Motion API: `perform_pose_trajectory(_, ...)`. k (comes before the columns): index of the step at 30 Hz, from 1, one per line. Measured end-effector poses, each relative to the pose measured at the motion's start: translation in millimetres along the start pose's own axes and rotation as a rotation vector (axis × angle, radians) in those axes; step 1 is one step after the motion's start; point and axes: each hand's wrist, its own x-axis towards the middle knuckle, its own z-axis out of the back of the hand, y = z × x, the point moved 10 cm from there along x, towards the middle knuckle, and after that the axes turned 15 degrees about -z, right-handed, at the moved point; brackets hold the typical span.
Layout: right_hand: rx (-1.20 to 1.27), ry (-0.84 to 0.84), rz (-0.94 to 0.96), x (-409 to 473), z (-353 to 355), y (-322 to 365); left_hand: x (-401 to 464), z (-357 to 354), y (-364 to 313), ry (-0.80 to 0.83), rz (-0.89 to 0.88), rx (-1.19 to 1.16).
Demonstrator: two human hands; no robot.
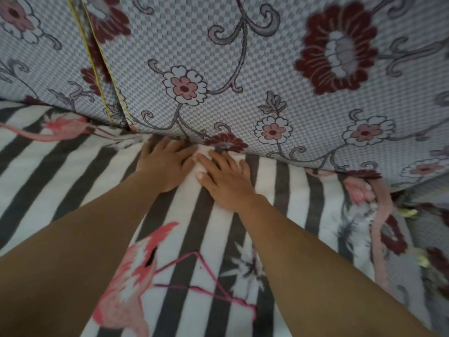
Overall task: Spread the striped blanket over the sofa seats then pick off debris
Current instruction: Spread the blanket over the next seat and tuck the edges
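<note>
The striped blanket (73, 171), grey and white with pink flamingos, lies spread over the sofa seats up to the back cushions. My left hand (165, 164) lies flat on it with fingers straight, fingertips at the crease under the back cushion. My right hand (226, 176) presses flat beside it, fingers spread, just touching the left hand's fingertips. Between the two hands the blanket bunches into a small white fold. Both hands hold nothing.
The sofa back cushions (243, 57) wear a checked grey cover with red and pink flowers; a yellow-piped seam (97, 69) divides two cushions. At the right the blanket's pink edge (381, 215) ends and the floral seat cover (427, 239) shows, with small yellowish bits (409, 211) on it.
</note>
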Motion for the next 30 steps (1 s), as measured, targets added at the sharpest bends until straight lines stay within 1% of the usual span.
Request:
perform_pose_trajectory(3,-0.074,-0.033,-0.054,-13.8,6.7,-40.1,-5.8,-8.8,17.5,0.108,0.141,-0.048)
perform_pose_trajectory(5,-0.099,-0.053,-0.124,-26.4,10.8,-75.2,-6.5,-9.0,2.7,0.157,0.159,-0.018)
perform_pose_trajectory(10,-0.130,-0.123,-0.277,-67.0,23.5,-157.0,-27.4,-20.7,-83.3,0.124,0.009,0.059)
perform_pose_trajectory(15,-0.177,-0.208,-0.431,-118.9,43.3,-249.5,-38.6,-38.2,-167.0,0.168,-0.087,0.017)
perform_pose_trajectory(18,-0.184,-0.261,-0.485,-157.2,58.9,-282.7,-49.0,-47.2,-227.6,0.174,-0.193,-0.014)
perform_pose_trajectory(21,-0.013,-0.316,-0.633,-207.8,67.6,-305.2,-65.8,-51.2,-287.3,0.189,-0.273,-0.068)
perform_pose_trajectory(22,0.065,-0.293,-0.695,-225.6,59.6,-310.3,-74.0,-53.9,-304.7,0.199,-0.295,-0.077)
perform_pose_trajectory(25,0.244,-0.127,-0.803,-271.0,12.1,-314.6,-100.0,-66.9,-347.4,0.256,-0.327,-0.092)
perform_pose_trajectory(28,0.502,-0.032,-0.856,-301.9,-24.3,-303.8,-121.4,-79.7,-367.4,0.299,-0.272,-0.108)
perform_pose_trajectory(30,0.480,0.009,-0.852,-310.8,-36.7,-294.9,-133.9,-85.3,-375.1,0.309,-0.234,-0.099)
